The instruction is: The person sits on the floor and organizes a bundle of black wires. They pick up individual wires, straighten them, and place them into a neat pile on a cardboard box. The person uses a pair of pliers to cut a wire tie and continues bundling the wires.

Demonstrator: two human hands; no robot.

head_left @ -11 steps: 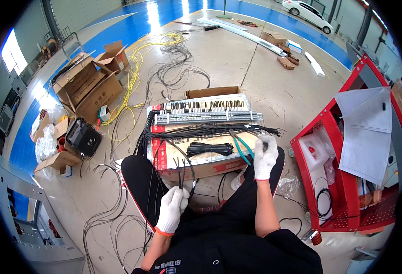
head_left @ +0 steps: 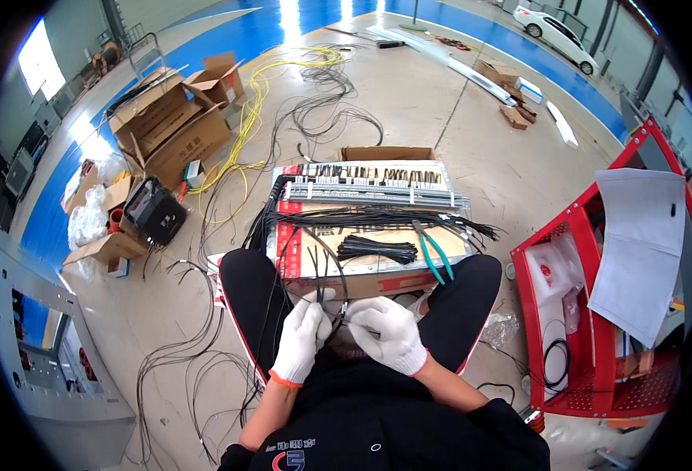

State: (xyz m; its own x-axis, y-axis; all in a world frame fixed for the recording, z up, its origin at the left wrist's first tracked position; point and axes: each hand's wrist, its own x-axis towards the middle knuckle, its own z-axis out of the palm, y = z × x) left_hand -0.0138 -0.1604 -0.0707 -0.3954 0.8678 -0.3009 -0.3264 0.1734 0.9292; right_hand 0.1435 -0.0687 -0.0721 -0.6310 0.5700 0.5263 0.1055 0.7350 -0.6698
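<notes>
In front of my lap my white-gloved left hand (head_left: 305,334) is closed round a few thin black cables (head_left: 320,265), whose loose ends stick up above the fingers. My right hand (head_left: 388,334), gloved too, is beside it with fingertips pinched together near a looping black cable (head_left: 344,286). What those fingertips hold is too small to make out. Ahead, a bundle of black cable ties (head_left: 377,250) and green-handled pliers (head_left: 435,255) lie on a cardboard-topped box (head_left: 314,268). A thick bundle of black cables (head_left: 362,217) runs across it, in front of grey metal rails (head_left: 369,194).
On the right stands a red metal cabinet (head_left: 521,298) with papers (head_left: 637,243) on it. To the left are open cardboard boxes (head_left: 185,133), a black case (head_left: 155,212) and a grey metal panel (head_left: 43,377). Yellow cable (head_left: 253,118) and loose black cables (head_left: 175,353) lie on the floor.
My right hand has come down and left, from beside the pliers to next to my left hand. The left hand keeps hold of the cables. The whole view has shifted slightly.
</notes>
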